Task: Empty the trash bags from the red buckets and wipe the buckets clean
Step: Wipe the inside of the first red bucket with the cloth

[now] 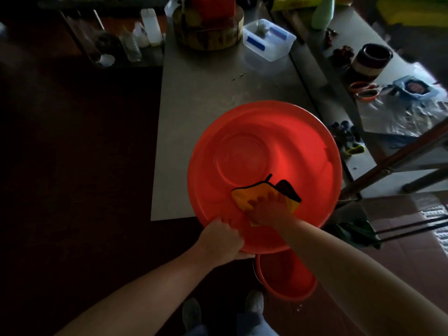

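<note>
the big red bucket (264,146) is sitting at the near edge of the grey table (201,93), overhanging it toward the person. the left hand (219,241) is gripping its near rim, fingers curled over the lip. the right hand (269,212) is pressing a yellow cloth (252,192) against the inner wall, fingers spread flat. a second red bucket (288,280) is standing on the floor just below.

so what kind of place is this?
Probably a kitchen prep or back-of-house work area: a grey metal table carrying a thick wooden chopping block and a clear plastic container, with bottles on a shelf beside it.
</note>
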A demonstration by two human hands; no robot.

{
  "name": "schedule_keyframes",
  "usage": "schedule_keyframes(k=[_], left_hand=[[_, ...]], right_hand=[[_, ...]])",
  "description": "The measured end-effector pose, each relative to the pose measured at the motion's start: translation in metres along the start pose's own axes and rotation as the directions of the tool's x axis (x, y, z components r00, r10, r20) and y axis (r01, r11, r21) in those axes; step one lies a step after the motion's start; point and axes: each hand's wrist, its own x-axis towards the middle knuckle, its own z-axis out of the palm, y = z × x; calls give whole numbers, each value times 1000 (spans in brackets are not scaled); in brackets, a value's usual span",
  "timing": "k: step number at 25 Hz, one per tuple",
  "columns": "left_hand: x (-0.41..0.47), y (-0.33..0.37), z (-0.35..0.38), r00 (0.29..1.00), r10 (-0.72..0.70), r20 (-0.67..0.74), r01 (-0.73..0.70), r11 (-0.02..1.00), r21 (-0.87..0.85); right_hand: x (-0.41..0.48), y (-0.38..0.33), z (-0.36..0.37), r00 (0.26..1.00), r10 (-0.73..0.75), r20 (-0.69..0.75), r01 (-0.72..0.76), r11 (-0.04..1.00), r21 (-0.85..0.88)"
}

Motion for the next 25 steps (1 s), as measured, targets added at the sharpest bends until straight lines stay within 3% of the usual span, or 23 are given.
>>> schedule_keyframes(k=[2,7,9,11,15,17,21,25], left_hand=[[3,-1,1,1000,-5,24,5,1000,-12],[6,-8,-16,993,17,121,-17,1000,-1],[11,-12,-40,984,-1,177,6,1000,-31],[18,-18,-62,975,26,220,-12,998,-65],[27,-38,-88,949,-50,312,79,994,-82],[28,-46,-95,953,-69,296,99,991,-89],[35,-65,-107,956,-133,260,166,980,-109],[34,-91,-112,945,-193,265,230,966,-118]], right_hand=[[26,1,-2,1000,-6,11,6,1000,18],[56,6,2,983,104,-153,-18,876,481],[47,6,-13,992,97,-77,-32,803,595],[43,5,-41,995,22,-97,26,885,465],[35,5,-93,896,-10,-444,104,977,188],[35,1,-99,918,-31,-396,73,993,90],[28,-8,-106,990,-55,-133,58,998,16],[11,-11,-136,987,-99,-124,106,993,48]])
